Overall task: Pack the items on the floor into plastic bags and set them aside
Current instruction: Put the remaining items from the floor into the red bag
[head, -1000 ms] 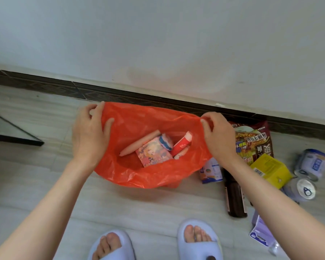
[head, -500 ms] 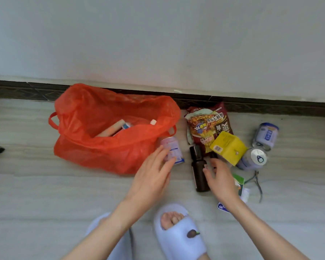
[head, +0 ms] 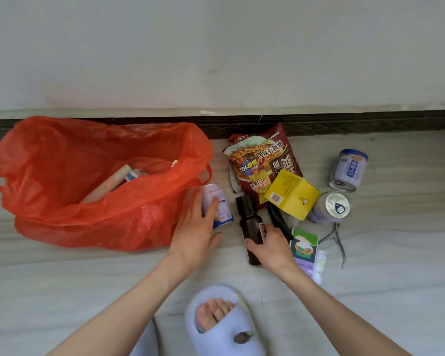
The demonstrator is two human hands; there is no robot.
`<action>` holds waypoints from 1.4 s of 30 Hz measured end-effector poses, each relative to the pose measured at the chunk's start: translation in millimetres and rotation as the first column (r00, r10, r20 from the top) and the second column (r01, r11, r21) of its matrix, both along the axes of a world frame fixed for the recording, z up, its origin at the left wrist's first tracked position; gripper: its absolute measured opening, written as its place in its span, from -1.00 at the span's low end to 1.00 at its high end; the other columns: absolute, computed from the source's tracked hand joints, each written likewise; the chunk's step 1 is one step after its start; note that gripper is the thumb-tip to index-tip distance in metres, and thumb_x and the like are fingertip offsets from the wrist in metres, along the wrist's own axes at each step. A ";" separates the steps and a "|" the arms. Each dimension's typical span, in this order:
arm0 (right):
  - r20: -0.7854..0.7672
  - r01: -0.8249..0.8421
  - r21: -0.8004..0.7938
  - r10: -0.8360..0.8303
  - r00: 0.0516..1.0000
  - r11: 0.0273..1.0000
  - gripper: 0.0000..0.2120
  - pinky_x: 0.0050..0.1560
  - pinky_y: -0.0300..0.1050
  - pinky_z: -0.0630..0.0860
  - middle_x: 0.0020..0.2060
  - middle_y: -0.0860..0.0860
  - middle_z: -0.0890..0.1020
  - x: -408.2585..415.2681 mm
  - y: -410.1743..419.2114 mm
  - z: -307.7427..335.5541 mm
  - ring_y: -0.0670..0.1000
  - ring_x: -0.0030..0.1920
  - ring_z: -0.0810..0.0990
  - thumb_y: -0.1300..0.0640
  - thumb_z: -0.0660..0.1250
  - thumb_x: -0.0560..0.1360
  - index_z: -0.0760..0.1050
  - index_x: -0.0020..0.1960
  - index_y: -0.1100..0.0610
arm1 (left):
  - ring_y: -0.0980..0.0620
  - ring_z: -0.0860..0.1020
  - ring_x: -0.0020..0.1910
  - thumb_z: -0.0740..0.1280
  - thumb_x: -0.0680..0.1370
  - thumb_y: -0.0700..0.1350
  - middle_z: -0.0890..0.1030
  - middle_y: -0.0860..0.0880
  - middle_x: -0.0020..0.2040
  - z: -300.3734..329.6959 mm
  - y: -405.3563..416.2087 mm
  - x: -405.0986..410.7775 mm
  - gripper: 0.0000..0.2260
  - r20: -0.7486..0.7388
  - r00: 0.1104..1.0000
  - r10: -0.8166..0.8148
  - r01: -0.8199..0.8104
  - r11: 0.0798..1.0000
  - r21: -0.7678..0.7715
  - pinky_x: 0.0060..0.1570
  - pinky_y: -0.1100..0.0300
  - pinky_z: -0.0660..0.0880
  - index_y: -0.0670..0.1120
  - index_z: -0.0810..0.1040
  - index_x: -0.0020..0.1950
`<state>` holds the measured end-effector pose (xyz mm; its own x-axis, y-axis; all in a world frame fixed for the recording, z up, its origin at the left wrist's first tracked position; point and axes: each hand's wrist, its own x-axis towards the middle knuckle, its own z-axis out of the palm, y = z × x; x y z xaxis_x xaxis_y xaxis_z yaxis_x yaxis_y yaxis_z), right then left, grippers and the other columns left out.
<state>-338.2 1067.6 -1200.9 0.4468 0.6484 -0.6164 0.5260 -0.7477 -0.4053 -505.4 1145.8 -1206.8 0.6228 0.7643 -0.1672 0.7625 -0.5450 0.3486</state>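
Our left hand (head: 194, 228) lies loosely open on the small can (head: 217, 205) just right of the orange bag (head: 88, 186); right hand (head: 272, 246) grips the brown bottle (head: 249, 222). Best lift both straight up, then drop thru the bag's mouth w/o snagging handles. Floor near the bag is free; wall close behind.

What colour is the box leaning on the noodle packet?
Yellow box, clearest in the head view.
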 end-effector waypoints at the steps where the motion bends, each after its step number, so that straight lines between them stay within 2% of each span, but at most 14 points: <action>1: -0.018 0.026 -0.003 -0.026 0.999 1.000 -0.61 0.01 -0.10 0.43 0.05 0.19 0.54 1.4 -0.8 -1.1 0.18 0.05 0.53 0.02 0.38 0.38 0.47 0.11 0.21 | -0.42 0.33 0.29 0.55 0.25 -0.07 0.28 -0.40 0.36 0.9 0.4 2.0 -0.24 0.005 1.000 -0.010 0.010 1.000 0.000 0.13 -0.17 0.45 -0.21 0.34 0.37; 8: -0.138 0.195 -0.019 -0.195 0.971 0.981 -0.67 -0.07 -0.12 0.47 -0.02 0.13 0.54 1.3 -23.9 -3.3 0.11 -0.05 0.54 0.08 0.42 0.33 0.48 0.06 0.14 | -0.31 0.47 0.13 0.53 0.26 -0.01 0.31 -0.27 0.27 6.2 27.7 11.9 -0.41 0.042 0.968 -0.247 0.244 0.968 0.064 0.01 0.01 0.49 -0.15 0.46 0.23; 11: -0.178 0.234 0.015 -0.228 0.957 0.972 -0.74 -0.13 -0.15 0.47 -0.12 0.06 0.57 -0.6 -32.2 1.9 0.06 -0.11 0.54 0.14 0.43 0.34 0.45 -0.02 0.09 | -0.28 0.35 0.25 0.46 0.33 -0.05 0.37 -0.26 0.28 11.1 33.8 22.9 -0.50 0.011 0.951 -0.309 0.307 0.949 0.073 0.15 0.01 0.19 -0.08 0.46 0.24; 13: -0.216 0.265 0.057 -0.247 0.944 0.963 -0.76 -0.24 -0.29 0.45 -0.21 -0.02 0.55 -2.3 -36.7 7.3 -0.02 -0.17 0.54 0.19 0.41 0.36 0.40 -0.08 0.03 | -0.28 0.26 0.34 0.43 0.37 -0.05 0.31 -0.27 0.34 10.7 27.7 22.1 -0.52 -0.003 0.949 -0.316 0.316 0.947 0.053 0.21 0.01 0.11 -0.06 0.44 0.27; 15: -0.274 0.327 0.106 -0.288 0.917 0.939 -0.75 -0.29 -0.41 0.39 -0.22 -0.07 0.55 -4.0 -37.9 12.8 -0.12 -0.20 0.52 0.23 0.39 0.39 0.38 -0.06 0.00 | -0.31 0.28 0.33 0.45 0.35 0.00 0.32 -0.31 0.33 17.5 18.3 14.4 -0.50 0.017 0.948 -0.317 0.317 0.948 -0.010 0.25 -0.06 0.25 -0.07 0.46 0.25; 18: -0.345 0.442 0.187 -0.363 0.866 0.877 -0.76 -0.21 -0.34 0.40 -0.15 -0.02 0.58 -5.5 -29.7 21.9 -0.07 -0.14 0.54 0.26 0.35 0.43 0.42 0.03 0.05 | -0.29 0.41 0.20 0.42 0.32 0.11 0.41 -0.31 0.24 41.8 6.0 -0.5 -0.51 0.157 0.945 -0.287 0.294 0.956 -0.021 0.10 -0.09 0.46 -0.05 0.49 0.18; 22: -0.427 0.495 0.288 -0.353 0.833 0.820 -0.78 -0.17 -0.30 0.45 -0.09 0.05 0.60 -8.2 -4.2 40.5 -0.02 -0.09 0.56 0.28 0.31 0.45 0.45 0.05 0.06 | -0.18 0.36 0.21 0.32 0.36 0.16 0.37 -0.24 0.25 86.4 12.1 -25.8 -0.53 0.277 0.930 -0.240 0.212 0.969 0.128 0.14 0.03 0.39 0.01 0.42 0.21; 25: -0.426 0.392 0.429 -0.201 0.882 0.814 -0.76 -0.20 -0.43 0.44 -0.14 -0.03 0.60 -17.5 25.2 65.1 -0.15 -0.14 0.56 0.30 0.32 0.44 0.45 0.03 0.03 | -0.15 0.34 0.23 0.34 0.35 0.16 0.30 -0.20 0.28 114.8 40.7 -52.4 -0.51 0.346 0.929 -0.135 0.060 0.974 0.217 0.20 0.10 0.32 0.02 0.40 0.22; 28: -0.387 0.270 0.580 -0.032 0.922 0.769 -0.72 -0.23 -0.50 0.41 -0.18 -0.10 0.58 -33.7 68.1 97.9 -0.30 -0.23 0.53 0.30 0.36 0.41 0.43 -0.07 -0.07 | -0.14 0.33 0.24 0.38 0.33 0.22 0.30 -0.21 0.31 134.7 74.3 -76.4 -0.46 0.398 0.914 0.081 -0.161 0.972 0.172 0.17 0.08 0.39 0.02 0.44 0.23; 30: -0.332 0.169 0.660 0.082 0.940 0.732 -0.69 -0.17 -0.46 0.44 -0.13 -0.08 0.57 -47.7 99.6 116.0 -0.27 -0.17 0.54 0.25 0.39 0.38 0.41 -0.04 -0.09 | -0.16 0.33 0.26 0.47 0.30 0.19 0.32 -0.21 0.31 139.7 94.2 -91.6 -0.43 0.385 0.900 0.204 -0.280 0.948 0.152 0.17 0.11 0.34 -0.02 0.48 0.23; 33: -0.217 0.003 0.730 0.227 0.950 0.683 -0.63 -0.04 -0.32 0.44 -0.01 0.01 0.54 -75.4 148.6 129.0 -0.10 -0.05 0.53 0.17 0.42 0.35 0.41 0.11 0.03 | -0.22 0.32 0.27 0.54 0.28 0.01 0.34 -0.26 0.31 130.8 116.1 -117.0 -0.43 0.303 0.904 0.303 -0.362 0.918 0.162 0.21 0.09 0.27 -0.07 0.49 0.24; 36: -0.055 -0.239 0.679 0.372 0.926 0.694 -0.60 -0.08 -0.27 0.33 0.01 0.04 0.51 -104.7 188.5 115.5 -0.02 -0.01 0.48 0.11 0.43 0.34 0.42 0.14 0.12 | -0.24 0.31 0.26 0.54 0.28 -0.01 0.34 -0.27 0.30 105.4 119.9 -143.4 -0.42 0.179 0.929 0.323 -0.344 0.934 0.095 0.22 -0.01 0.32 -0.08 0.50 0.25; 38: 0.000 -0.377 0.577 0.461 0.887 0.725 -0.56 -0.04 -0.24 0.31 0.04 0.08 0.50 -118.7 197.3 91.5 0.05 0.05 0.48 0.10 0.42 0.33 0.42 0.17 0.15 | -0.23 0.36 0.21 0.55 0.28 -0.02 0.37 -0.24 0.26 87.1 113.6 -159.0 -0.43 0.132 0.934 0.331 -0.341 0.938 0.059 0.18 0.07 0.32 -0.09 0.51 0.24; 42: 0.023 -0.467 0.400 0.500 0.866 0.789 -0.57 0.06 -0.17 0.31 0.04 0.13 0.48 -125.8 168.5 44.5 0.12 0.10 0.45 0.10 0.43 0.31 0.44 0.13 0.19 | -0.24 0.43 0.09 0.57 0.23 0.02 0.43 -0.26 0.18 60.9 91.2 -174.3 -0.44 0.131 0.929 0.345 -0.352 0.935 0.037 0.07 0.07 0.37 -0.09 0.54 0.18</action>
<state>-464.1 1236.1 -1156.4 -0.0279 0.9550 -0.2952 0.7306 -0.1821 -0.6580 -679.8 1237.0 -1146.0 0.3277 0.9431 -0.0555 0.8625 -0.2747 0.4251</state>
